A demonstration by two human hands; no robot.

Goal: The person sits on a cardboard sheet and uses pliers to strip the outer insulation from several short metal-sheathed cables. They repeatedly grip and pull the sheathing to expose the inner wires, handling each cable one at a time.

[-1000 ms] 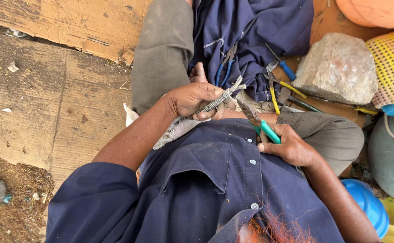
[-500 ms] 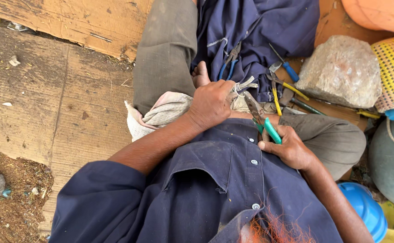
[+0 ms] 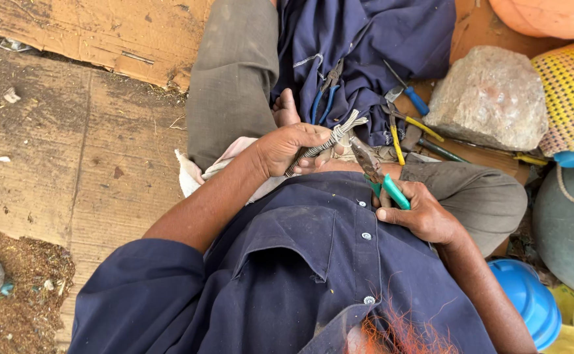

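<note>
I look down on my own lap, sitting cross-legged in a dark blue shirt. My left hand (image 3: 293, 147) is closed round a short length of twisted grey cable (image 3: 326, 141) whose frayed end points up and right. My right hand (image 3: 421, 213) grips green-handled pliers (image 3: 379, 177) by the handles. The pliers' dark jaws reach up toward the cable's end, close to it; whether they touch I cannot tell. A pale cloth (image 3: 198, 174) lies under my left forearm.
A blue garment (image 3: 366, 52) lies over my legs, with blue-handled pliers (image 3: 323, 98), a blue screwdriver (image 3: 408, 92) and yellow-handled tools (image 3: 398, 134) on it. A large stone (image 3: 484, 98) sits at right, beside a yellow woven basket (image 3: 572, 92). Cardboard (image 3: 57, 131) covers the ground at left. A blue helmet (image 3: 526, 295) lies lower right.
My left hand has drawn the cable slightly toward my body and the view has shifted a little. The right hand keeps the pliers in about the same place.
</note>
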